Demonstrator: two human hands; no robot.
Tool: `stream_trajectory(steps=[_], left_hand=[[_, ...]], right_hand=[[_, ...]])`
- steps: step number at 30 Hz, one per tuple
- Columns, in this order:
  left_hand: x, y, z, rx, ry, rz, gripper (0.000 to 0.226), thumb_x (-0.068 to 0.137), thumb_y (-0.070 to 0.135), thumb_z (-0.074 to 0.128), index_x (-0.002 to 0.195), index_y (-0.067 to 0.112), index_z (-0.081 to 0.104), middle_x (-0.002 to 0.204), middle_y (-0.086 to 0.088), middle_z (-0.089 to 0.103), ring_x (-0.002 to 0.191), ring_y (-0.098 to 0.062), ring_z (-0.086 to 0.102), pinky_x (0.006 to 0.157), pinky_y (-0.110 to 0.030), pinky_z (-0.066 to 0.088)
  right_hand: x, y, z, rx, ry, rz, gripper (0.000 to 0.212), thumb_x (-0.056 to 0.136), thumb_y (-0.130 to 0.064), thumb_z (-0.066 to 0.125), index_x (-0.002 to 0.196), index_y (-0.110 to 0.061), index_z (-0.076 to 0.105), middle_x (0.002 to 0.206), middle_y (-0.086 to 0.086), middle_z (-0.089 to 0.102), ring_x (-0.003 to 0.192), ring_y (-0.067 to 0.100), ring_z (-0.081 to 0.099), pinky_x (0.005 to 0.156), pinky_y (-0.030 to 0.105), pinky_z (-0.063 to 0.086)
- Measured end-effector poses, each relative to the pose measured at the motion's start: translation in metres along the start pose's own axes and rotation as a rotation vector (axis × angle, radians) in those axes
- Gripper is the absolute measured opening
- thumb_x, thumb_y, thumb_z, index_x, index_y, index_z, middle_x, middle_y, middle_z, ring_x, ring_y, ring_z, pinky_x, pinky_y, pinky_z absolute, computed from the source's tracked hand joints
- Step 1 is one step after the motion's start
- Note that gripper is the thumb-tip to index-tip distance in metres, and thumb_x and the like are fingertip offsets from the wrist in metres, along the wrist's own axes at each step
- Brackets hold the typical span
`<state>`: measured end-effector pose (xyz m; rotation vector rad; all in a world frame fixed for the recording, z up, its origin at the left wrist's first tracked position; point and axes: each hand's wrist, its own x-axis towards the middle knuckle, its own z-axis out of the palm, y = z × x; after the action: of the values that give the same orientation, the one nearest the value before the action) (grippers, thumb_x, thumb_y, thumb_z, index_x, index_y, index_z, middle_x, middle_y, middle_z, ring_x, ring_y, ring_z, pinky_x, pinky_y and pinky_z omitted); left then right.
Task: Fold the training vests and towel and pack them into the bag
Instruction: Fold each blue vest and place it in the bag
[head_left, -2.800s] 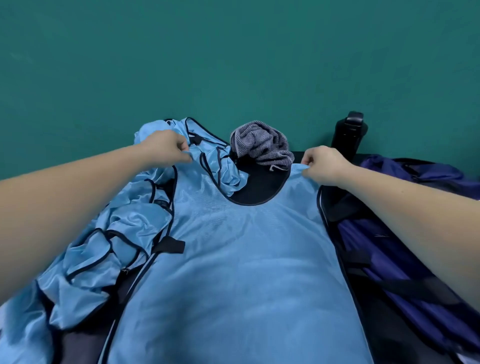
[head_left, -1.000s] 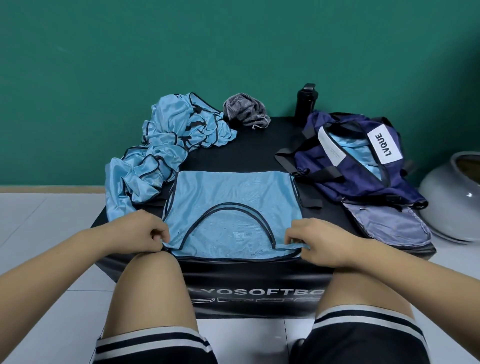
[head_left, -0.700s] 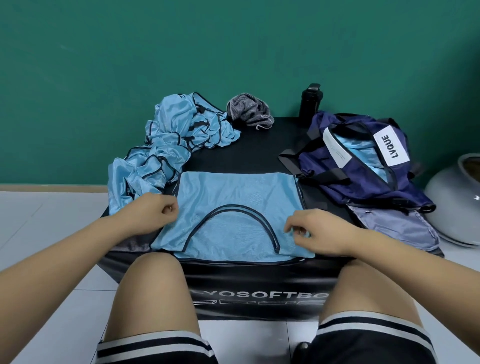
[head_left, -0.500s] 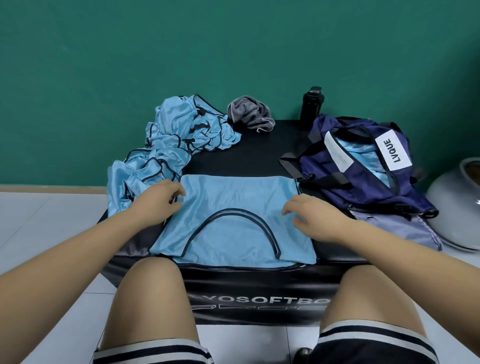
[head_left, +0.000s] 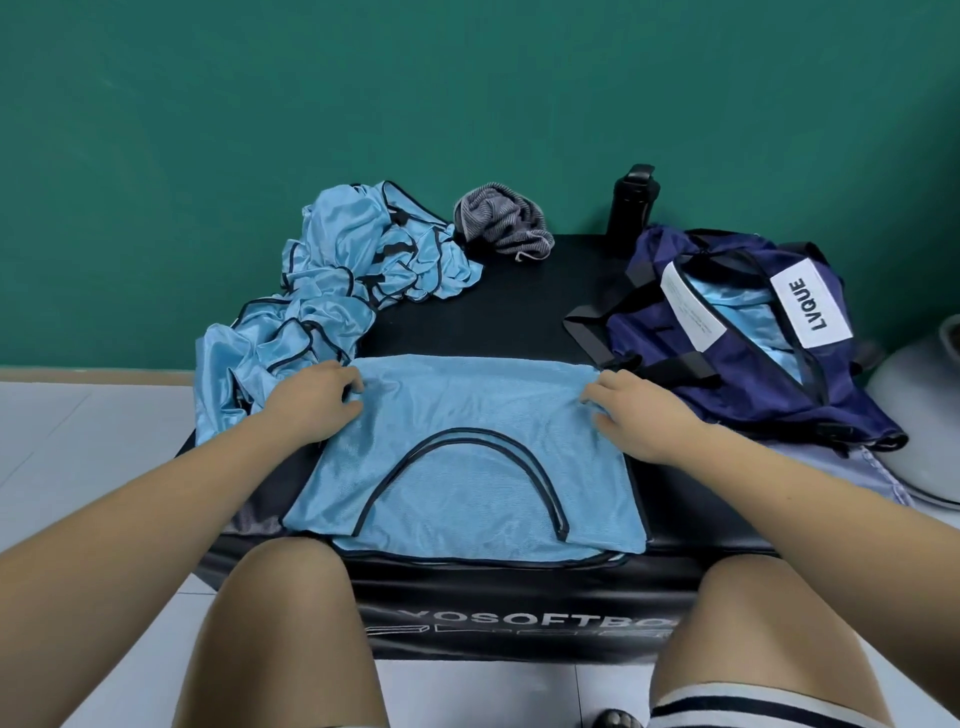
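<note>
Left hand (head_left: 311, 402), right hand (head_left: 639, 415) higher on vest (head_left: 467, 410) — fingers (head_left: 349, 387) bent, grip unclear — vest heap (head_left: 332, 291), bag (head_left: 753, 395) beside.

Worn on the head, wide-angle; looks forward and down, close over the black padded box (head_left: 519, 312), towards the green wall (head_left: 467, 104) at 12 o'clock.

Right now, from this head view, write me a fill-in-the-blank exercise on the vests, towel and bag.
1. The left hand and the right hand touch the far corners of the folded vest, which is light ____ mesh.
2. The black bottle stands to the ____ of the grey towel.
3. The white label on the navy bag reads ____.
4. The unfolded vests lie heaped on the folded vest's ____ side.
Missing words: blue; right; LVQUE; left.
</note>
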<state>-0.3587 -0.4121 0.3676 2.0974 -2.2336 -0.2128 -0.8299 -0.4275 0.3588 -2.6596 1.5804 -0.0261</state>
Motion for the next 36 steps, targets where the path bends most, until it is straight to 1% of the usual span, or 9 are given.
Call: stream_trajectory(steps=[4, 8, 12, 15, 19, 22, 26, 32, 36], left_hand=[[0.012, 0.0, 0.0, -0.138, 0.123, -0.051, 0.013, 0.092, 0.027, 0.071, 0.086, 0.028, 0.061, 0.098, 0.002, 0.054, 0.087, -0.02, 0.062, 0.081, -0.042, 0.055], [0.034, 0.005, -0.01, -0.17, 0.27, -0.087, 0.019, 0.093, 0.029, 0.073, 0.093, 0.024, 0.054, 0.104, 0.0, 0.052, 0.086, -0.023, 0.058, 0.08, -0.045, 0.054], [0.06, 0.005, -0.018, -0.061, 0.06, -0.05, 0.046, 0.093, 0.038, 0.074, 0.133, 0.02, 0.06, 0.124, -0.008, 0.054, 0.113, -0.031, 0.056, 0.098, -0.044, 0.049], [0.074, 0.002, -0.021, 0.082, -0.116, -0.02, 0.051, 0.092, 0.043, 0.075, 0.138, 0.026, 0.063, 0.137, -0.01, 0.052, 0.124, -0.035, 0.053, 0.106, -0.046, 0.046], [0.087, 0.004, -0.026, 0.141, -0.173, 0.015, 0.019, 0.088, 0.035, 0.077, 0.101, 0.026, 0.067, 0.108, -0.001, 0.059, 0.098, -0.024, 0.057, 0.089, -0.042, 0.052], [0.095, 0.011, -0.033, 0.177, -0.152, 0.016, 0.012, 0.09, 0.027, 0.073, 0.09, 0.021, 0.062, 0.091, -0.002, 0.066, 0.083, -0.021, 0.059, 0.073, -0.04, 0.052], [0.113, 0.026, -0.04, 0.191, -0.044, 0.03, 0.012, 0.094, 0.022, 0.066, 0.089, 0.021, 0.054, 0.082, -0.004, 0.063, 0.079, -0.024, 0.059, 0.066, -0.04, 0.048], [0.157, 0.058, -0.037, 0.287, 0.094, 0.128, 0.007, 0.102, 0.024, 0.057, 0.095, 0.023, 0.054, 0.092, -0.001, 0.059, 0.101, -0.03, 0.05, 0.092, -0.049, 0.042], [0.19, 0.092, -0.028, 0.272, 0.227, 0.194, 0.007, 0.099, 0.021, 0.064, 0.105, 0.02, 0.065, 0.109, -0.009, 0.052, 0.109, -0.036, 0.05, 0.088, -0.047, 0.04]], right_hand=[[0.008, 0.002, -0.006, -0.015, 0.074, 0.004, 0.024, 0.104, -0.026, 0.05, 0.121, -0.021, 0.066, 0.108, -0.002, 0.057, 0.104, 0.026, 0.057, 0.082, 0.042, 0.049], [0.026, 0.004, -0.012, 0.031, 0.193, 0.083, 0.025, 0.1, -0.023, 0.058, 0.124, -0.018, 0.063, 0.113, 0.002, 0.055, 0.104, 0.029, 0.054, 0.083, 0.044, 0.05], [0.051, 0.007, -0.019, 0.02, 0.049, 0.134, 0.049, 0.1, -0.031, 0.061, 0.147, -0.02, 0.05, 0.135, 0.004, 0.053, 0.123, 0.029, 0.051, 0.102, 0.046, 0.044], [0.067, 0.009, -0.022, 0.116, -0.083, 0.18, 0.059, 0.098, -0.036, 0.064, 0.152, -0.024, 0.045, 0.132, 0.002, 0.057, 0.122, 0.027, 0.054, 0.105, 0.046, 0.041], [0.079, 0.015, -0.022, 0.096, -0.104, 0.211, 0.039, 0.091, -0.036, 0.067, 0.128, -0.027, 0.058, 0.11, -0.005, 0.065, 0.104, 0.022, 0.057, 0.094, 0.042, 0.037], [0.078, 0.015, -0.03, 0.17, -0.159, 0.228, 0.012, 0.089, -0.033, 0.068, 0.096, -0.024, 0.063, 0.092, -0.004, 0.066, 0.093, 0.024, 0.06, 0.08, 0.038, 0.041], [0.06, 0.009, -0.047, 0.27, -0.176, 0.196, 0.026, 0.088, -0.028, 0.07, 0.077, -0.013, 0.052, 0.072, -0.002, 0.053, 0.068, 0.019, 0.049, 0.059, 0.035, 0.035], [0.021, 0.002, -0.08, 0.297, -0.178, 0.163, 0.025, 0.09, -0.029, 0.066, 0.081, -0.011, 0.051, 0.069, -0.003, 0.052, 0.065, 0.017, 0.049, 0.059, 0.036, 0.035], [-0.002, -0.002, -0.084, 0.351, -0.149, 0.21, 0.024, 0.089, -0.03, 0.067, 0.082, -0.013, 0.052, 0.068, -0.005, 0.049, 0.061, 0.013, 0.044, 0.056, 0.033, 0.032]])
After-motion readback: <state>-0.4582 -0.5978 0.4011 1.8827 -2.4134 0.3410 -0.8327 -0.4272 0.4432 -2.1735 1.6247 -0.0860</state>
